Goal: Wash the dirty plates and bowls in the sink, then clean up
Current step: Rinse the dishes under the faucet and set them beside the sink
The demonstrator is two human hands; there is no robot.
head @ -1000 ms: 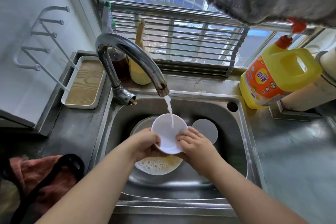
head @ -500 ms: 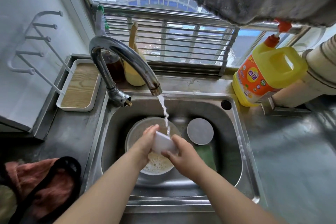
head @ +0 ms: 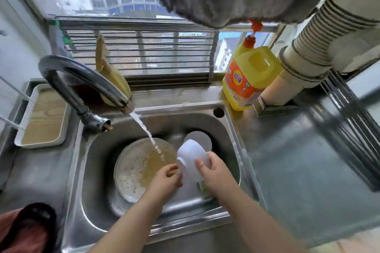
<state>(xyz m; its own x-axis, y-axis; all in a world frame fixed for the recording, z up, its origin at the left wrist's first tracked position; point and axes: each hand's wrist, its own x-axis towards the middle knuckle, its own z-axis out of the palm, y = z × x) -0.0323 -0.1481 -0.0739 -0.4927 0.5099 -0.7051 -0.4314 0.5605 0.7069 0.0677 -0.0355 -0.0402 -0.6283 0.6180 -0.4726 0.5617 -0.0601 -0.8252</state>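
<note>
I had the white bowl (head: pixel 192 159) tipped on its side above the sink (head: pixel 236 129), its base pointing toward twelve o'clock, off to the three o'clock side of the running stream. My right hand (head: pixel 216 172) gripped it, fingers curled over the wall. My left hand (head: pixel 166 178) sat at the bowl's rim on the nine o'clock side, fingers bent in toward it; whether they actually pinched the rim or only touched it I could not tell.

Below, at about nine o'clock from the bowl, a large metal plate (head: pixel 133 168) lay in the basin holding foamy, brownish water, and the faucet (head: pixel 82 80) was pouring straight into it. A round drain cover (head: pixel 202 139) showed just behind the bowl. Something green peeked out under my right wrist (a sponge, probably).

I judged the bowl nearly rinsed, since it looked clean and white. The plate plainly still needed washing, and the clean-up had not begun. The yellow detergent jug (head: pixel 248 80) stood on the counter at one o'clock.
</note>
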